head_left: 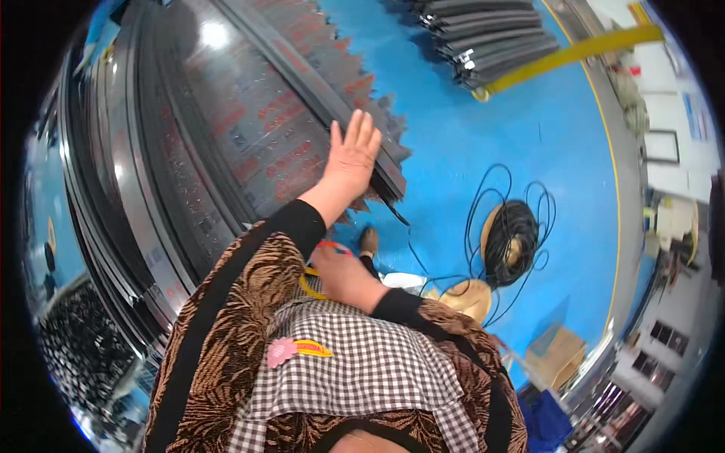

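Note:
My left hand (353, 156) lies with its fingers stretched out on a long dark strip (389, 175). That strip rests along the edge of a broad stack covered in grey film with red print (264, 113). A thin black cord (398, 214) trails from the near end of the strip toward the floor. Close to my checked apron (355, 355), my right hand (346, 278) is closed. Red and yellow curved edges of something (308, 287) show beside its fingers; the hand covers most of it, so its kind is hidden.
On the blue floor to the right lies a coil of black cord (515, 245) with loose loops. A round tan disc (468, 300) and a cardboard box (556, 355) are nearer. Bundled black lengths (491, 34) lie far right beside a yellow bar (578, 54). More long profiles (132, 151) stretch along the left.

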Action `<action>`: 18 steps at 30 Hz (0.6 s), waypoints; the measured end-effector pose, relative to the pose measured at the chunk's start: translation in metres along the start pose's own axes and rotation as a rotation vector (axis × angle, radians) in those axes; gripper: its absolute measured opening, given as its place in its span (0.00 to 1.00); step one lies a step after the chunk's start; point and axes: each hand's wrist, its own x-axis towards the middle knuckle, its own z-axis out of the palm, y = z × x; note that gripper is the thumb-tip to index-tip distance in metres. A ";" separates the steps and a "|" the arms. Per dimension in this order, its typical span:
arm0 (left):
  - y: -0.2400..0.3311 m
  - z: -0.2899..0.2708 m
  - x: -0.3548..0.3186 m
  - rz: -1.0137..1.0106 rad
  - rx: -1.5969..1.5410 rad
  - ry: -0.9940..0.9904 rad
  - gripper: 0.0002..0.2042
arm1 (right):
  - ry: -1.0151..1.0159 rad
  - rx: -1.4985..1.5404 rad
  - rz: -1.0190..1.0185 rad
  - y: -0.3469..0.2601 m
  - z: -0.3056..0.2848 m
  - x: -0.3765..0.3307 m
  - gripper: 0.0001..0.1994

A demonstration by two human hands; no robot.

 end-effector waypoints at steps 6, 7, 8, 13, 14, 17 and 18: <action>-0.002 -0.019 -0.004 0.051 -0.099 -0.047 0.30 | 0.149 0.437 0.525 0.069 0.005 -0.157 0.25; -0.002 -0.018 -0.008 0.033 -0.120 -0.004 0.30 | 0.169 0.570 0.508 0.074 0.012 -0.169 0.26; 0.009 -0.023 -0.004 0.059 -0.112 -0.015 0.30 | 0.183 0.595 0.518 0.079 0.022 -0.172 0.26; 0.064 -0.060 0.017 0.525 -0.338 -0.207 0.25 | 0.439 1.013 0.259 0.088 0.066 -0.160 0.29; 0.078 -0.054 0.027 0.613 -0.398 -0.255 0.23 | 0.444 0.940 0.241 0.087 0.067 -0.152 0.30; 0.101 -0.006 0.046 0.666 -0.465 -0.679 0.17 | 0.466 1.037 0.267 0.093 0.074 -0.124 0.28; 0.109 -0.002 0.053 0.672 -0.462 -0.691 0.17 | 0.471 1.049 0.272 0.094 0.072 -0.118 0.28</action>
